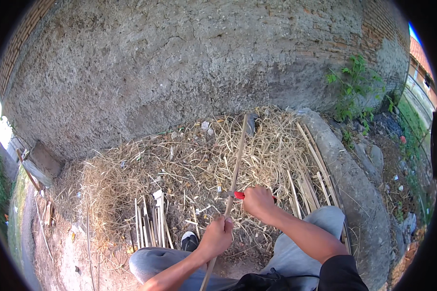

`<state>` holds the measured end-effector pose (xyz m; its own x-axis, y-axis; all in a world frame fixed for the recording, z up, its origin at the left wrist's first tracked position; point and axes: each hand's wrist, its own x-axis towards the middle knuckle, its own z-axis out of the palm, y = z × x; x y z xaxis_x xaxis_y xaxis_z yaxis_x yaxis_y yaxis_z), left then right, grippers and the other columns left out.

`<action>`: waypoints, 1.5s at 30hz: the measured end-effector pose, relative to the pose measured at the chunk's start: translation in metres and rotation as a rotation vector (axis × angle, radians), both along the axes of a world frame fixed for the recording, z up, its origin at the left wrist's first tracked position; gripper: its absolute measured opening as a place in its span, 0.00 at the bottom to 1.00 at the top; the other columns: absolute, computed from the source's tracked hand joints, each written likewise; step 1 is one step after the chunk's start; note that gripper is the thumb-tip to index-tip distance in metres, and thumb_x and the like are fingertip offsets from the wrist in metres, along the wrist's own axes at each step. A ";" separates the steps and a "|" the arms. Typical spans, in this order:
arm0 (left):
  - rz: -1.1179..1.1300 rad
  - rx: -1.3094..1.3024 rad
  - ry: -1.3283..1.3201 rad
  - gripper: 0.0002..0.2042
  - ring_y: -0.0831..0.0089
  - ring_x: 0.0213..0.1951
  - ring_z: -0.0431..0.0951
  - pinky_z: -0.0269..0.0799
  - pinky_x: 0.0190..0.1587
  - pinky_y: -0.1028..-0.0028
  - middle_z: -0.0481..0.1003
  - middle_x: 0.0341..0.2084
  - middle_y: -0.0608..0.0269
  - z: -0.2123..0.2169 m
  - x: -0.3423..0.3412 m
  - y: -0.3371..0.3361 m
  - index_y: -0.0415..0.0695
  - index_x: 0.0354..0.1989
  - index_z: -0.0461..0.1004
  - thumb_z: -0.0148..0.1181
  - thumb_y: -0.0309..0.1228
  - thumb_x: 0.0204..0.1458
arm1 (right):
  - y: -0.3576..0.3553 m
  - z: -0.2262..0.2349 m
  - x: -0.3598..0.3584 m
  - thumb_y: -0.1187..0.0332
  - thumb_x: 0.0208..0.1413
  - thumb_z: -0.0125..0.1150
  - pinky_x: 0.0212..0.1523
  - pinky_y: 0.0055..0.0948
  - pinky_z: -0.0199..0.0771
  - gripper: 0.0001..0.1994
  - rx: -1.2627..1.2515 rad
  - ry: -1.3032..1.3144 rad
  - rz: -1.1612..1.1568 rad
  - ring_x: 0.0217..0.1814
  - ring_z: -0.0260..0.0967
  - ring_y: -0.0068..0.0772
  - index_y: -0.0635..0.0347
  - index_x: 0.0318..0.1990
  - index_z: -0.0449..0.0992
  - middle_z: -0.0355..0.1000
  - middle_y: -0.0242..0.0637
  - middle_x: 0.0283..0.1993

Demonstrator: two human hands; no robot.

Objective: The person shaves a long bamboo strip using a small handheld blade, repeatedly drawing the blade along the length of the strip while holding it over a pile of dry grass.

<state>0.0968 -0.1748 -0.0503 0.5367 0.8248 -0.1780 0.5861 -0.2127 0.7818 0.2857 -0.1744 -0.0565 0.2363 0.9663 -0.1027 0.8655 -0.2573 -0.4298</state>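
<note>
**Against the Rough Wall, a Bamboo Stick Under the Knife**

Before the plastered wall (179, 63), on bare ground littered with dry straw (179, 165), a person sits with grey-trousered knees (296, 237) drawn up. A long bamboo stick (234, 169) runs from the lap outward across the straw, its far end near the foot of the wall. The left hand (216, 237) is wrapped tight around the stick's lower part — fingers curled fully about it. The right hand (258, 201) is closed on a red-handled knife (239, 195), just beside the stick; the blade seems to meet the stick, though it is too small to tell for sure. Split bamboo strips (150, 225) lie in a bundle left of the knees, and more strips (310, 165) lie along the stone kerb (354, 179) at the right. A shoe (189, 238) shows between the knees.
</note>
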 end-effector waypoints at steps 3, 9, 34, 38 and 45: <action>-0.049 -0.061 0.035 0.15 0.40 0.31 0.77 0.70 0.36 0.54 0.74 0.24 0.35 0.006 -0.001 -0.014 0.30 0.35 0.70 0.44 0.33 0.62 | 0.011 -0.002 0.019 0.71 0.47 0.59 0.46 0.53 0.72 0.09 -0.018 0.012 -0.065 0.43 0.74 0.59 0.68 0.32 0.79 0.74 0.59 0.37; -0.089 -0.115 -0.012 0.15 0.47 0.25 0.76 0.68 0.32 0.56 0.72 0.19 0.40 0.008 -0.013 -0.022 0.31 0.33 0.69 0.46 0.34 0.62 | 0.027 -0.017 0.044 0.72 0.47 0.60 0.43 0.52 0.73 0.08 0.029 -0.026 -0.125 0.41 0.75 0.58 0.69 0.31 0.79 0.75 0.58 0.36; -0.126 -0.014 0.047 0.08 0.37 0.25 0.72 0.65 0.24 0.52 0.70 0.20 0.37 0.025 -0.075 -0.079 0.37 0.34 0.68 0.46 0.28 0.60 | 0.042 -0.046 0.070 0.73 0.52 0.55 0.41 0.49 0.76 0.09 0.031 -0.023 -0.209 0.40 0.77 0.53 0.67 0.34 0.81 0.77 0.54 0.36; -0.181 0.131 0.020 0.08 0.42 0.21 0.73 0.64 0.22 0.55 0.69 0.17 0.40 0.032 -0.100 -0.100 0.36 0.34 0.67 0.46 0.28 0.60 | 0.045 -0.058 0.077 0.71 0.56 0.51 0.43 0.47 0.76 0.11 0.016 -0.014 -0.257 0.41 0.77 0.51 0.65 0.36 0.81 0.77 0.52 0.36; -0.119 -0.061 0.217 0.08 0.58 0.18 0.72 0.65 0.23 0.58 0.69 0.16 0.45 0.029 -0.141 -0.122 0.36 0.38 0.69 0.47 0.28 0.60 | 0.046 -0.074 0.072 0.71 0.59 0.51 0.44 0.43 0.76 0.11 -0.026 -0.070 -0.242 0.42 0.78 0.47 0.60 0.37 0.81 0.78 0.48 0.39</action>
